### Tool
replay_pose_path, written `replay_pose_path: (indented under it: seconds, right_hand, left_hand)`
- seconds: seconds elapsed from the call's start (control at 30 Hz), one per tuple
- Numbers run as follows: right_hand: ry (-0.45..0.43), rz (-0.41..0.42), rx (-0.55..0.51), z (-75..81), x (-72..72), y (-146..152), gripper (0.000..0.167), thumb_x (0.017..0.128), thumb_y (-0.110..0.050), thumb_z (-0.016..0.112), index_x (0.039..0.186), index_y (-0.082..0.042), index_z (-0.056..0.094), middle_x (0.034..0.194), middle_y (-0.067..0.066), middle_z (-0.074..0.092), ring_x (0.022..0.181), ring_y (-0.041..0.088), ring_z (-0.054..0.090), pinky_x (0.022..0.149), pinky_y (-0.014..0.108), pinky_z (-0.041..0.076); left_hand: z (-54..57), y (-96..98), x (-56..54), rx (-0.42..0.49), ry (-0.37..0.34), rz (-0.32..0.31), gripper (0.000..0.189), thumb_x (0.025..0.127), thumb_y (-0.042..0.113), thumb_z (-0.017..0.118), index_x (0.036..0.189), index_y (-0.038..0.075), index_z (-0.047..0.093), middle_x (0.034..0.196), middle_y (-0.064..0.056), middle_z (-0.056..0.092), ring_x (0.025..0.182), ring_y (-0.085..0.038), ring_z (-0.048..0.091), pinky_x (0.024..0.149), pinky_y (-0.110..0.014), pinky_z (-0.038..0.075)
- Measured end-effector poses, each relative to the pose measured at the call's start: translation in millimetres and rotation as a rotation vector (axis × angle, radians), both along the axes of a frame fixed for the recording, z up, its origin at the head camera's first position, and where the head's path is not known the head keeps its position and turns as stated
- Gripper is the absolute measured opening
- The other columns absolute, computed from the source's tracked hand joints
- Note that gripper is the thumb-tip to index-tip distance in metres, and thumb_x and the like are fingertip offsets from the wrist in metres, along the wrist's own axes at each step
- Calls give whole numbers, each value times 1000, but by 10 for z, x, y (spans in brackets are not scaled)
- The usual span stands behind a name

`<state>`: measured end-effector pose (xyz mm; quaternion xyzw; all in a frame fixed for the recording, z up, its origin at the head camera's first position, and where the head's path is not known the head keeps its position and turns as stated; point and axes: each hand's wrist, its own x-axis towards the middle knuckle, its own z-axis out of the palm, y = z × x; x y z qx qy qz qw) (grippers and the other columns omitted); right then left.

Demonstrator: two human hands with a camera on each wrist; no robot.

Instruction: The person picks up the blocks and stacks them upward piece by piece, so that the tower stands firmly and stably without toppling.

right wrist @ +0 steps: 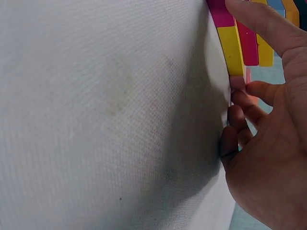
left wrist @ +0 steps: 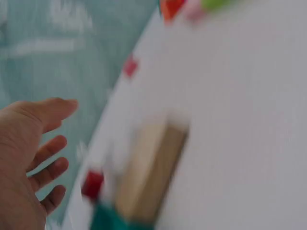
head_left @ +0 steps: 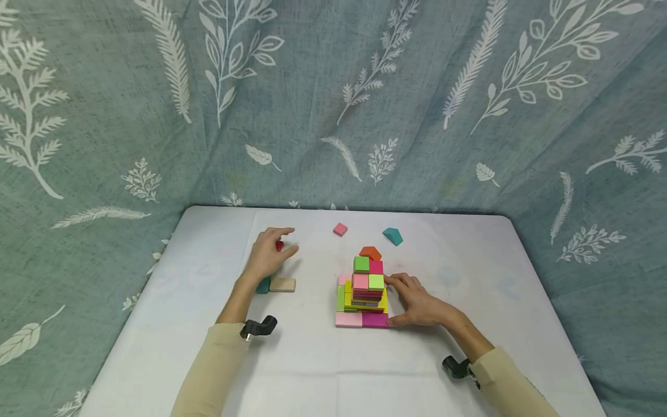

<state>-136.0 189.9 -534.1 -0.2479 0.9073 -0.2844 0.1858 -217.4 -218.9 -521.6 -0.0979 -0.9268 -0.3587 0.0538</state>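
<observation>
In the head view a stepped stack of colourful wooden blocks point(head_left: 362, 318) stands right of the table's middle, with green and pink cubes on top. My right hand point(head_left: 419, 301) rests against its right side. The thumb touches the magenta block point(right wrist: 221, 13) at the near corner, and the index fingertip reaches a pink block point(right wrist: 236, 82) farther back. My left hand point(head_left: 267, 255) hovers over the table's left side with thumb and fingers apart, holding nothing. Close by it are a red block point(left wrist: 92, 185), a plain wooden block point(head_left: 283, 285) and a teal block point(head_left: 263, 285).
Behind the stack lie an orange block point(head_left: 370, 253), a pink block point(head_left: 340, 230) and a teal angled block point(head_left: 393, 236). A white cloth covers the table point(head_left: 312, 370). A green leaf-patterned curtain point(head_left: 307, 104) hangs along its back edge.
</observation>
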Motion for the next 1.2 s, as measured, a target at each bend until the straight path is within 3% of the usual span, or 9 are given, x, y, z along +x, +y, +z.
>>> replay_pose_path:
  seconds: [0.2, 0.33, 0.47, 0.57, 0.7, 0.83, 0.97, 1.1, 1.2]
  right_hand:
    - [-8, -3, 1, 7, 14, -20, 105, 72, -50, 86, 157, -15, 34, 152, 9, 36, 138, 32, 32, 110, 59, 36]
    - [-4, -2, 3, 2, 8, -17, 105, 73, -50, 86, 157, -16, 34, 152, 9, 36, 138, 32, 32, 110, 59, 36]
    - [-10, -3, 0, 4, 9, -23, 104, 73, -50, 86, 156, -15, 34, 152, 9, 36, 138, 32, 32, 110, 59, 35]
    - [-18, -10, 0, 12, 13, -28, 104, 73, -50, 86, 156, -15, 35, 153, 9, 36, 138, 33, 32, 111, 59, 35]
    - [-14, -17, 7, 13, 12, -23, 105, 72, -50, 87, 156, -15, 35, 153, 10, 36, 138, 33, 32, 110, 59, 36]
    - [-18, -19, 11, 7, 13, -16, 106, 72, -51, 87, 157, -15, 34, 153, 9, 36, 137, 32, 32, 110, 58, 36]
    - [-29, -21, 4, 2, 12, -21, 106, 72, -51, 87, 157, -16, 34, 153, 8, 35, 138, 31, 31, 111, 58, 35]
    - [-40, -32, 12, 4, 20, -28, 106, 71, -50, 87, 157, -18, 34, 154, 7, 34, 139, 31, 30, 111, 60, 35]
    - [-35, -30, 16, 13, 18, -27, 106, 72, -51, 86, 157, -19, 33, 154, 7, 34, 139, 31, 30, 111, 60, 35]
  left_hand:
    - [-190, -419, -40, -188, -98, 49, 58, 91, 30, 74, 143, 12, 56, 143, -19, 53, 128, -43, 44, 99, -63, 36]
    - [-245, -462, -54, -194, -89, 54, 49, 94, 27, 71, 138, 11, 60, 137, -19, 57, 123, -41, 48, 98, -60, 38]
    - [-239, -380, -46, -157, -55, 61, 42, 93, 29, 73, 130, 10, 65, 125, -15, 64, 112, -35, 56, 93, -54, 43]
    - [-139, -198, -7, -108, -23, 36, 42, 91, 33, 75, 127, 13, 66, 118, -9, 68, 102, -28, 61, 83, -48, 48]
    - [149, 189, 91, -34, 79, -24, 41, 89, 39, 76, 125, 19, 68, 115, 0, 70, 93, -20, 63, 74, -39, 48]
    - [509, 659, 257, 57, 194, -130, 41, 88, 42, 77, 123, 22, 69, 112, 6, 70, 91, -15, 59, 78, -36, 46]
    - [775, 1098, 469, 140, 232, -274, 38, 87, 41, 77, 121, 24, 70, 113, 9, 67, 97, -16, 57, 87, -40, 43]
    - [844, 1397, 633, 150, 217, -378, 38, 86, 39, 78, 120, 23, 69, 124, 7, 64, 115, -14, 56, 98, -46, 39]
    - [801, 1512, 676, 108, 202, -395, 39, 86, 38, 79, 121, 24, 68, 128, 6, 63, 123, -12, 53, 100, -47, 38]
